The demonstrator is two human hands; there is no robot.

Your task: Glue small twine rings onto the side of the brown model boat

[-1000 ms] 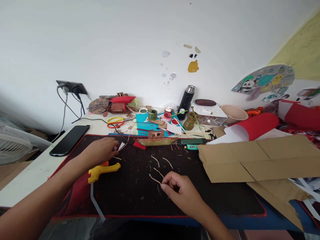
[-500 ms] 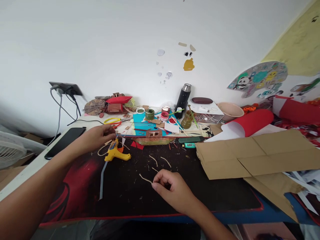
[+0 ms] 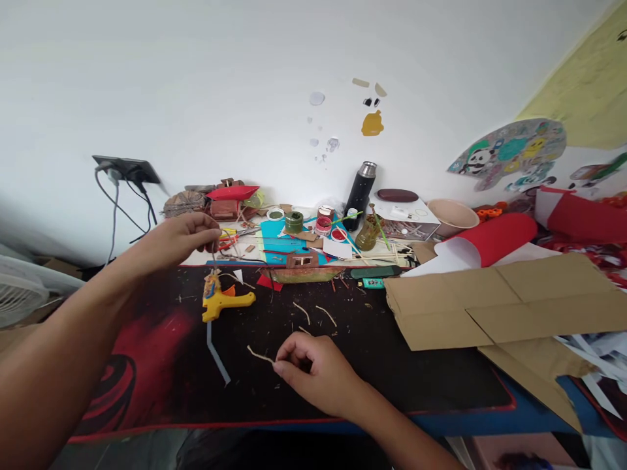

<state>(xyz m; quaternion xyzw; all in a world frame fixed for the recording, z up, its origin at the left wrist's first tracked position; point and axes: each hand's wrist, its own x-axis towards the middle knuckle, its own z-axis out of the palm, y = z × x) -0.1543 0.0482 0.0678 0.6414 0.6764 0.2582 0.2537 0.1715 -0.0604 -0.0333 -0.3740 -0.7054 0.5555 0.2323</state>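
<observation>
My right hand [image 3: 313, 372], low over the dark desk mat, pinches one end of a short piece of twine [image 3: 259, 354]; its free end points left. More short twine pieces [image 3: 326, 316] lie just beyond that hand. My left hand [image 3: 193, 240] is raised at the mat's far left edge, fingers pinched on a thin strand [image 3: 214, 260]. This strand runs down to the front end of a yellow glue gun [image 3: 220, 301]. A pale glue stick [image 3: 218, 362] sticks out from the gun toward me. I cannot tell whether the gun rests fully on the mat.
Paint jars [image 3: 294, 222], a black flask [image 3: 360, 196] and a small brown-green model boat [image 3: 301, 269] stand along the back. Cardboard [image 3: 509, 300] covers the right side. A ball of twine [image 3: 183, 204] sits back left, near a wall socket [image 3: 127, 171].
My left hand has risen from the glue gun, drawing the strand up. The gun has turned and its glue stick has swung right. My right hand has shifted left with its twine.
</observation>
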